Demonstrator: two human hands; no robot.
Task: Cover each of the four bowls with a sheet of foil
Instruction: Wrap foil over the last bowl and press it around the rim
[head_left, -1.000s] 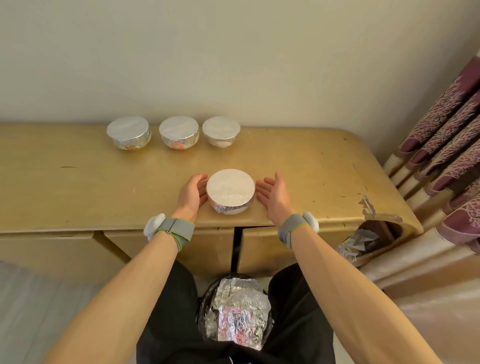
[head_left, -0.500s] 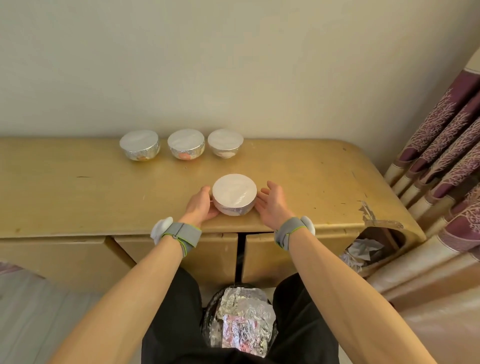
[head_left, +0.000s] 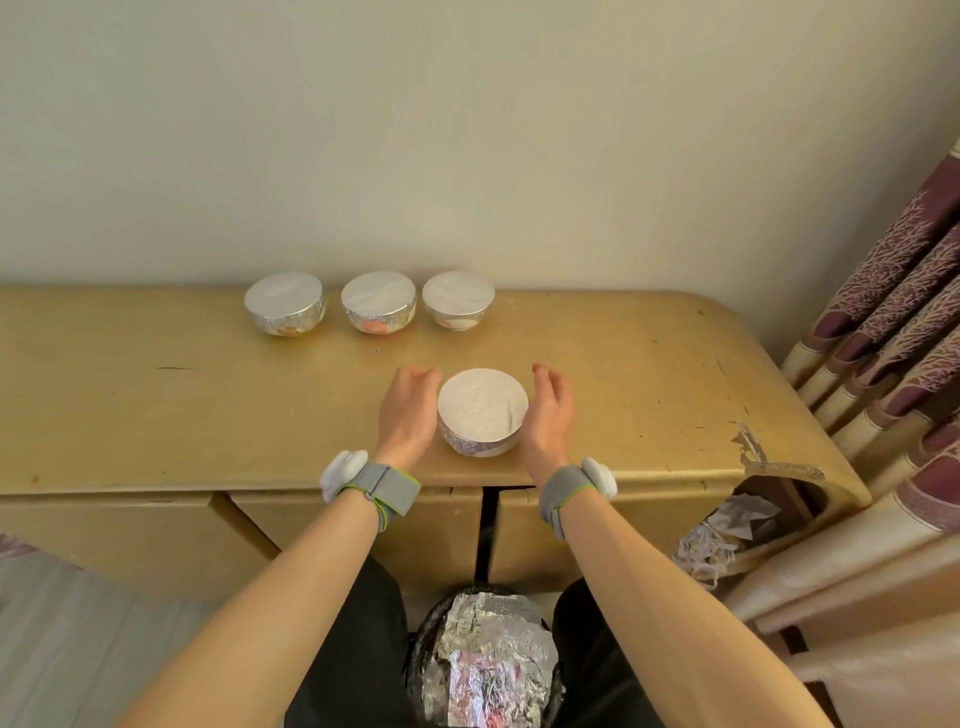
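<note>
The fingers (head_left: 422, 375) of the left hand (head_left: 409, 411) are loosely apart and gently curved, gripping nothing, and the right hand (head_left: 551, 410) mirrors it. The two palms face each other with the near bowl (head_left: 480, 450) between them. Whether either palm touches its side cannot be told.

A sheet of foil (head_left: 478, 400) covers this bowl. It is stretched flat and matte across the round mouth, with one small crease on its right, and crimped into shiny wrinkles down the wall.

Grey fabric wrist bands (head_left: 382, 486) sit behind the hands. The bowl stands near the front edge of a scuffed, golden worktop (head_left: 649, 395). Beyond the near bowl, three more round bowls stand in a row: the left bowl (head_left: 284, 304), the middle bowl (head_left: 378, 302) and the right bowl (head_left: 457, 300), all capped in foil.
</note>
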